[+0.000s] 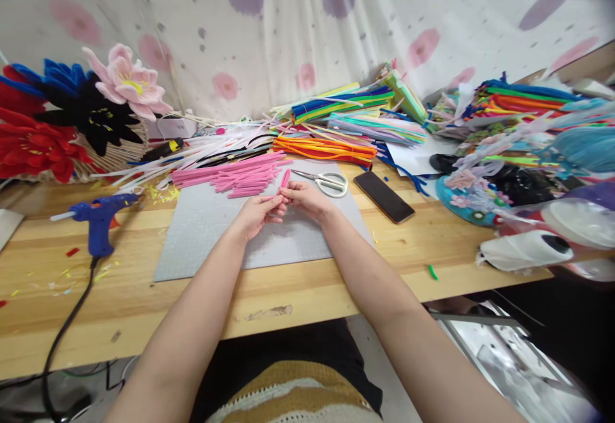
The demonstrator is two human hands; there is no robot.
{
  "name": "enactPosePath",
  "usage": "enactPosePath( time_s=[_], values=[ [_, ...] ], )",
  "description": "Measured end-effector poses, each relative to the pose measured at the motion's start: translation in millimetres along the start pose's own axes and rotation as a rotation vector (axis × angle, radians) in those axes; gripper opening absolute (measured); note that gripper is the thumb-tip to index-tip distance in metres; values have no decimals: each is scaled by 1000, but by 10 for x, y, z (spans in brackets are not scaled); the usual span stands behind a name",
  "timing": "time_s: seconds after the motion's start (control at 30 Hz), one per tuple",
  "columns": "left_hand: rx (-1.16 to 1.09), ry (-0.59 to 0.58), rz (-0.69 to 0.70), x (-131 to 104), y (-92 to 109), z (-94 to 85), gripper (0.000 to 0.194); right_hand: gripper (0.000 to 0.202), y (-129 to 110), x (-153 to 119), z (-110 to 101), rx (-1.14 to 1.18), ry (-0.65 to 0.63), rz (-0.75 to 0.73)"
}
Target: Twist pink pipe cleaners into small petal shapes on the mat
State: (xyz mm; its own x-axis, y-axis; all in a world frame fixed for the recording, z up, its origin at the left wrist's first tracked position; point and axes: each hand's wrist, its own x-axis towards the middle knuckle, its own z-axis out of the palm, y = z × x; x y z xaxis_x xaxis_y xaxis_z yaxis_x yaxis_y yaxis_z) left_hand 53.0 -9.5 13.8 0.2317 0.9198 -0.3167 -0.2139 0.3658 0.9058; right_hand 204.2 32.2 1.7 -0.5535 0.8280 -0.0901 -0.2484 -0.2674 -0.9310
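Over the grey cutting mat (192, 243), my left hand (261, 213) and my right hand (305, 199) meet with fingers pinched together. Between them is a short pink pipe cleaner (285, 179), its upper end sticking up past the fingertips. The lower end is hidden by my fingers. Just beyond my hands lies a pile of cut pink pipe cleaners (245, 179), with longer pink ones reaching left. Scissors (331, 184) with pale handles rest on the mat, right of my right hand.
A blue glue gun (100, 218) with a trailing cord stands at left, near fuzzy flowers (127, 83). A phone (384, 196) lies right of the mat. Coloured pipe cleaner bundles (327, 147) line the back. At right are a white thread cone (526, 250) and bagged materials.
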Motion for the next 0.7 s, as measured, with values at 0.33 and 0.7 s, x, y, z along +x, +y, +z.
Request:
enactPosePath(
  time_s=[0.33,0.7],
  values=[
    [270,171,209,49,-50,13,24,34,3,25,71,-315,196,-125],
    [125,123,84,24,4,-47,22,33,65,43,53,-302,194,-139]
  ],
)
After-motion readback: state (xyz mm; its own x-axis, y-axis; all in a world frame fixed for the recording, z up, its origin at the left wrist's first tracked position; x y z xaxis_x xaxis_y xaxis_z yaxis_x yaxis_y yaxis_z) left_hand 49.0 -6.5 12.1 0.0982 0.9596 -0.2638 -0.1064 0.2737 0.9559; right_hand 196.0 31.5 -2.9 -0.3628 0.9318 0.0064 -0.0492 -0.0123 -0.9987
